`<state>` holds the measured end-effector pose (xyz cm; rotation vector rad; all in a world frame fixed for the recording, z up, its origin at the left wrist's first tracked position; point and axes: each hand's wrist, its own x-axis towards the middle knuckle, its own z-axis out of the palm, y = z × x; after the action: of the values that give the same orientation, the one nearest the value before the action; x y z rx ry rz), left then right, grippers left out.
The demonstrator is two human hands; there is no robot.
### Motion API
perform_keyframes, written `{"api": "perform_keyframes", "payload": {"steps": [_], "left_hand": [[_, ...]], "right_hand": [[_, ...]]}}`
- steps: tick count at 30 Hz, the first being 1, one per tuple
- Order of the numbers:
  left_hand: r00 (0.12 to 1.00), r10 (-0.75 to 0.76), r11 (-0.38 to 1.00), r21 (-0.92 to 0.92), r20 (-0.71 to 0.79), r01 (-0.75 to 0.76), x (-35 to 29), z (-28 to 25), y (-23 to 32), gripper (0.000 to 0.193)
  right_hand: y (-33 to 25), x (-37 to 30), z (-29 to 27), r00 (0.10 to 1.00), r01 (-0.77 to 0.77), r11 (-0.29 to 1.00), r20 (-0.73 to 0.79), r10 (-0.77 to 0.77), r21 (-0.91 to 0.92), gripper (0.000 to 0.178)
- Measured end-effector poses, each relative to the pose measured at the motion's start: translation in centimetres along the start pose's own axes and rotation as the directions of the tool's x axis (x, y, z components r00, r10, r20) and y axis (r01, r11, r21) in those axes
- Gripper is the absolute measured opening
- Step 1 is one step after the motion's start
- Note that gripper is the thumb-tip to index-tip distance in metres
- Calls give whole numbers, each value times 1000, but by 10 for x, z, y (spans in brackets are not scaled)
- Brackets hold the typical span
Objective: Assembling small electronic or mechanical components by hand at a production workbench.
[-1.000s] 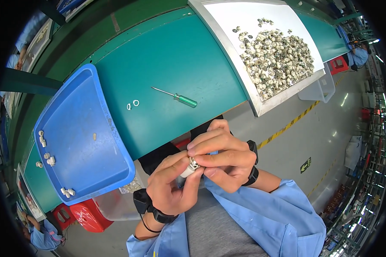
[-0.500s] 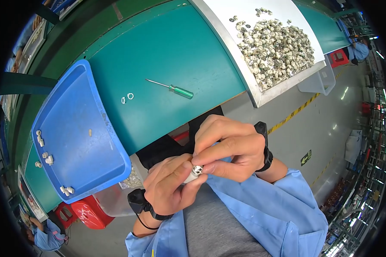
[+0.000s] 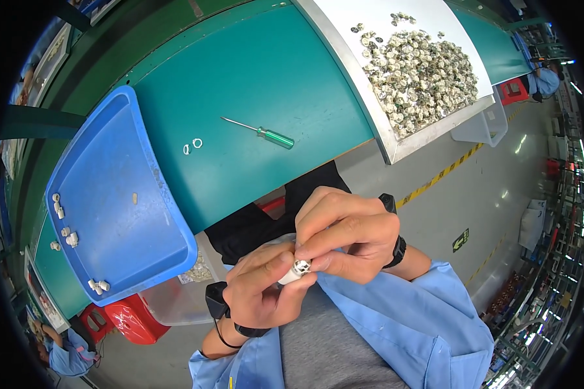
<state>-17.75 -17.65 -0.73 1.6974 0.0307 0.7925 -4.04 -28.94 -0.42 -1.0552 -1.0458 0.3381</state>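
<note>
Close in front of my body, my left hand [image 3: 263,285] grips a small white cylindrical fitting [image 3: 291,275] between thumb and fingers. Its open end, with shiny metal parts inside, points up and to the right. Thumb and fingertips of my right hand [image 3: 349,235] are pinched at that metal end, touching it. Whether the right fingers also hold a separate small piece is hidden. On the green table [image 3: 253,78] beyond lie a green-handled screwdriver [image 3: 276,137] and two white rings [image 3: 193,146].
A blue tray [image 3: 120,259] at the left holds several small white fittings [image 3: 71,238]. At the upper right, a metal-edged white tray [image 3: 396,150] carries a heap of small cream and metal parts [image 3: 422,81]. A red stool [image 3: 136,319] stands below the blue tray.
Both hands have shifted slightly toward my body, still together at the fitting. More of its white side now shows between the fingers.
</note>
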Motion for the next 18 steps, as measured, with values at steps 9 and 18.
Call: {"api": "perform_keyframes", "payload": {"steps": [9,18], "left_hand": [[996,78,995,60,30,-80,2,-3,-3,49],[993,84,996,1,78,-84,-3,-3,-4,49]], "right_hand": [[-5,6,0,999,34,996,32,-31,-88,14],[1,-1,3,999,50,999,-13,-50,3,13]]}}
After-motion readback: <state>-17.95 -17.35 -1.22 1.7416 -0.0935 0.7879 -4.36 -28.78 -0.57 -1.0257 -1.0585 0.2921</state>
